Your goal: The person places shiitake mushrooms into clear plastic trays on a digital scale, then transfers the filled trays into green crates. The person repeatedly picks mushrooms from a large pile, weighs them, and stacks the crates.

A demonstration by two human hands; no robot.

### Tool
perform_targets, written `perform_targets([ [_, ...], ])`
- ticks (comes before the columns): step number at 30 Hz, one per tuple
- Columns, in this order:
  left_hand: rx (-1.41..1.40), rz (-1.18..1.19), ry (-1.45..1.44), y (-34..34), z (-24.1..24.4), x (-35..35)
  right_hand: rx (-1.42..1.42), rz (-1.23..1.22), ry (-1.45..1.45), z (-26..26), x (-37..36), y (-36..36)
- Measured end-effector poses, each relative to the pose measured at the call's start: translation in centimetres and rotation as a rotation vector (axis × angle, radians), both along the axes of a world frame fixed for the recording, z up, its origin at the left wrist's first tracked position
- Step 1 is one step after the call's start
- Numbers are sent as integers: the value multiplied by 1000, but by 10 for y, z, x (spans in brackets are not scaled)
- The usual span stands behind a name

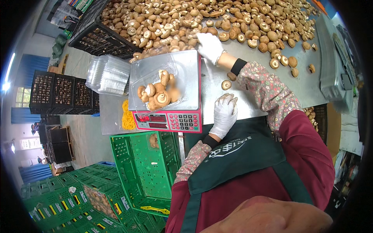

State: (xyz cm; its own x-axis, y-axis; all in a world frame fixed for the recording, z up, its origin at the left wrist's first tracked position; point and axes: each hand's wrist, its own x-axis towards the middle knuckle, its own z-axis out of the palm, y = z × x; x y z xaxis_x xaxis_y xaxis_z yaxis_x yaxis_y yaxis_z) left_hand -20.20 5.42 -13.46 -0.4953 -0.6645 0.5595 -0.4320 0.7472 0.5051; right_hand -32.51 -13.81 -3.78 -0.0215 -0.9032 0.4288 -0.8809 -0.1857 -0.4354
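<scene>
My right hand (209,48), in a white glove, reaches to the near edge of a large heap of shiitake mushrooms (172,23). Its fingertips are by the mushrooms, and whether they grip one is hidden. My left hand (225,115), also gloved, rests at the table's front edge with fingers loosely curled; its palm is hidden. Just beyond it lies a loose mushroom (226,85), stem side up. To the left stands a red digital scale (191,87) with a steel platform. On the platform an open clear plastic box (137,84) holds several mushrooms (161,99).
Stacked clear plastic boxes (109,75) and yellow rubber bands (128,116) lie left of the scale. A black crate (102,38) stands behind them. Below the table edge is a green crate (142,174) holding one pack of mushrooms. More plastic packaging (332,64) lines the right side.
</scene>
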Motion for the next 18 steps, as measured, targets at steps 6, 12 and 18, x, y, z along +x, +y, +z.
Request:
perform_targets([
  [6, 20, -9, -23, 0, 2, 3, 169, 178, -42, -85, -26, -29],
  [12, -1, 8, -24, -1, 3, 1, 418, 253, -995, -85, -44, -19],
  [18, 30, 1, -55, 1, 3, 1, 574, 187, -1585, -86, -81, 7],
])
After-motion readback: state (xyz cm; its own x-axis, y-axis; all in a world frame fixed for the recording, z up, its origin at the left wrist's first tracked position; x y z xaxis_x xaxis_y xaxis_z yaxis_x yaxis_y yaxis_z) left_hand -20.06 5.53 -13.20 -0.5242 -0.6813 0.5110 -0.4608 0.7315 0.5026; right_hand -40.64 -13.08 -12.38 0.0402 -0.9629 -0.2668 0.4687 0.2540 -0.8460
